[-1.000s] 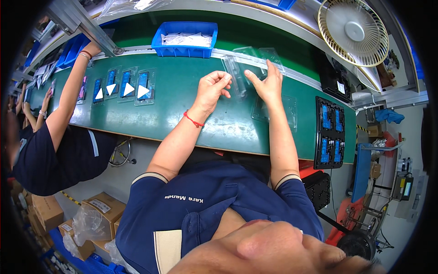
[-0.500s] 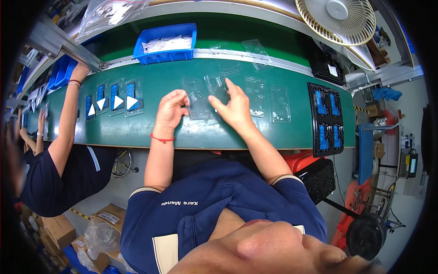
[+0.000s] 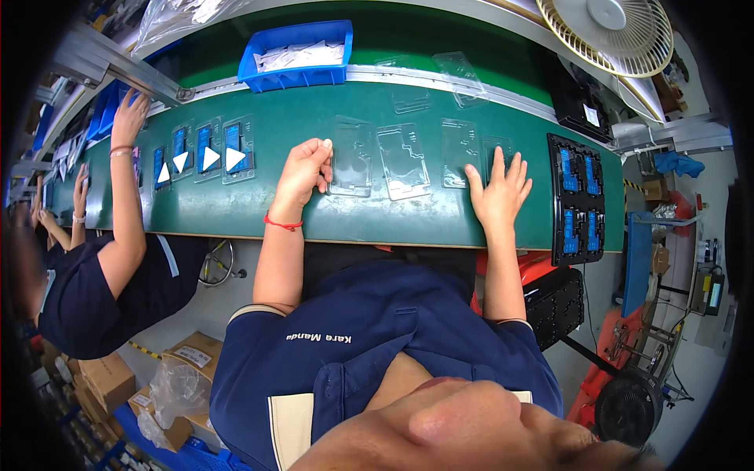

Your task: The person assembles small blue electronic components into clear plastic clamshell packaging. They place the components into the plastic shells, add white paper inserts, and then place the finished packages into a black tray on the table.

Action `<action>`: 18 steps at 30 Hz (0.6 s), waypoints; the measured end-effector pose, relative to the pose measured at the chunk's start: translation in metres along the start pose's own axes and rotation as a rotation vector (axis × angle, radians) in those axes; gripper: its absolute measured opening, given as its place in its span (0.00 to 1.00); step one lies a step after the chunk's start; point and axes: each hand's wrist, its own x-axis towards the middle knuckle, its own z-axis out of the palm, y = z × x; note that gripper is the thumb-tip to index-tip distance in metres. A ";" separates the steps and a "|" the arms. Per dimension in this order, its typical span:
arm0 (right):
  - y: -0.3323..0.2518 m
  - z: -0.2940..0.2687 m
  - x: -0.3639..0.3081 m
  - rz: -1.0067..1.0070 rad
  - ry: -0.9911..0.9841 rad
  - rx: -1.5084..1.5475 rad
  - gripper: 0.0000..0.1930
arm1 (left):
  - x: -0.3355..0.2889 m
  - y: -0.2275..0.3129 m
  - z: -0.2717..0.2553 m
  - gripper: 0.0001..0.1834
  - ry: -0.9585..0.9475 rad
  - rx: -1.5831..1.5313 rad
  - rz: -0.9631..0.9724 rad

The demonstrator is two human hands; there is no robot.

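Observation:
My left hand (image 3: 306,174) is closed, fingers curled and thumb pressed in, at the left edge of a clear plastic tray (image 3: 350,163) lying on the green table. Whether it grips that edge or something small is hidden. To the right, my right hand (image 3: 501,192) is open with fingers spread, over the rightmost clear tray (image 3: 496,146), partly covering it. Between my hands lie a second clear tray (image 3: 404,161), slightly tilted, and another clear tray (image 3: 459,153). All are thin, moulded and see-through, with nothing visible inside.
A blue bin (image 3: 297,77) of white packets stands at the back. Clear trays with blue parts (image 3: 238,149) lie left, near a co-worker's hand (image 3: 130,118). A black tray (image 3: 577,200) with blue modules is at right. More clear trays (image 3: 459,82) lie behind; a fan (image 3: 609,31) hangs above.
My right hand has moved right, from the middle tray to the rightmost one. The tray it was handling now lies flat on the table. My left hand stays by the left tray.

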 end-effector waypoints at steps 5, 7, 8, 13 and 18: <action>-0.004 0.008 -0.019 0.030 -0.034 0.033 0.38 | -0.004 -0.004 0.013 0.15 0.435 0.733 0.347; -0.013 0.005 -0.026 0.037 -0.030 0.047 0.38 | -0.008 -0.005 0.021 0.15 0.493 0.894 0.495; -0.015 0.005 -0.030 0.036 -0.023 0.052 0.38 | -0.011 -0.006 0.025 0.15 0.519 0.974 0.573; 0.021 -0.018 -0.028 0.089 0.142 0.147 0.32 | -0.028 0.003 0.058 0.16 0.346 1.076 1.017; 0.187 -0.042 -0.019 0.519 0.350 -0.209 0.25 | -0.021 -0.011 0.060 0.14 0.403 1.000 1.056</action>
